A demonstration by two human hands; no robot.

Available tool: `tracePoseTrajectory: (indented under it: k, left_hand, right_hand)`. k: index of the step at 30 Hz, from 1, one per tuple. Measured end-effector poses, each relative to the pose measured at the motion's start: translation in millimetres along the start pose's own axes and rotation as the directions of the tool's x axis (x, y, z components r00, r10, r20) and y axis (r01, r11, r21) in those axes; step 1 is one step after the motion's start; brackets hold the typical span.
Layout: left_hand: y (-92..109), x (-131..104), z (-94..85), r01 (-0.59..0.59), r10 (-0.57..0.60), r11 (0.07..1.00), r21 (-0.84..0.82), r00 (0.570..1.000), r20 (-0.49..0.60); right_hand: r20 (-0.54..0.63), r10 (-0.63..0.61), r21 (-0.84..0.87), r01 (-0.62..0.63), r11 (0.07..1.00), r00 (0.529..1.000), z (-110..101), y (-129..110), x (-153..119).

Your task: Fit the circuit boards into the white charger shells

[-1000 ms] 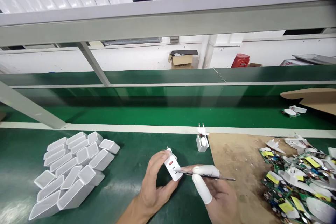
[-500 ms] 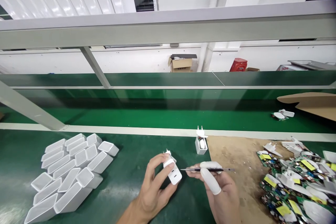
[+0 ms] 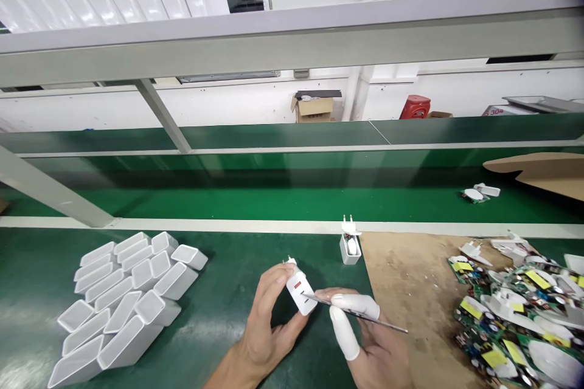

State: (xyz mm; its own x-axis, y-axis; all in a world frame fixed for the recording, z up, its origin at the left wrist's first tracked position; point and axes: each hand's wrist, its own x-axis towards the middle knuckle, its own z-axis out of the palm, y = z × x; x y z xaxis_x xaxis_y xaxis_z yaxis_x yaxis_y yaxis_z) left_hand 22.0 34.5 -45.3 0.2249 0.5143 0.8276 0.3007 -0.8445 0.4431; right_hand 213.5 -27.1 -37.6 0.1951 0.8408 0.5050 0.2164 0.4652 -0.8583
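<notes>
My left hand (image 3: 267, 322) grips a white plug charger (image 3: 295, 295) between thumb and fingers, its prongs pointing away from me. The charger's face has a red-lined port and a smaller slot. In my right hand (image 3: 376, 343), with white covers on two fingers, are slim metal tweezers (image 3: 385, 323). Their tip reaches the charger's face by the smaller slot; whether it goes inside I cannot tell. Beyond my hands, a white charger case (image 3: 350, 255) stands upright with a pronged part on top. To the left, several white open-ended cases (image 3: 132, 340) lie in a cluster.
Circuit boards with yellow tape and white parts (image 3: 506, 316) are heaped at the right, by a brown cardboard sheet (image 3: 410, 298). A light rail (image 3: 228, 228) borders a green belt (image 3: 255, 202) carrying a small board (image 3: 474, 195). A shelf beam (image 3: 292, 42) crosses above.
The tweezers have moved left and tilted, and their tip now meets the charger. My left fingers have drawn back, uncovering the red port. The small board on the belt has shifted left.
</notes>
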Motion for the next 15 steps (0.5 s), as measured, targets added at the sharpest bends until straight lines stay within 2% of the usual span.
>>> tracePoseTrajectory:
  k: [5,7,9,12,15]
  left_hand:
    - [-1,-5,-2.6,0.036,-0.038,0.998,0.044,0.998,0.051]
    - [-1,-4,-4.1,0.019,-0.022,0.999,0.048,0.997,0.074]
    - [0,-1,-5.6,-0.016,0.01,0.998,0.059,0.995,0.095]
    - [1,5,-7.4,-0.055,0.045,0.995,0.087,0.992,0.116]
    - [0,4,-8.0,-0.061,0.048,0.993,0.099,0.99,0.13]
  right_hand:
    - [0.039,-0.087,-0.082,0.09,0.993,0.995,-2,-11,8]
    - [0.08,-0.077,-0.114,0.086,0.99,0.994,-4,-8,7]
    - [0.119,-0.022,-0.173,0.043,0.984,0.993,-7,-2,4]
    - [0.095,0.079,-0.213,-0.057,0.975,0.992,-10,8,2]
    - [0.111,0.202,-0.061,-0.196,0.979,0.973,-10,8,4]
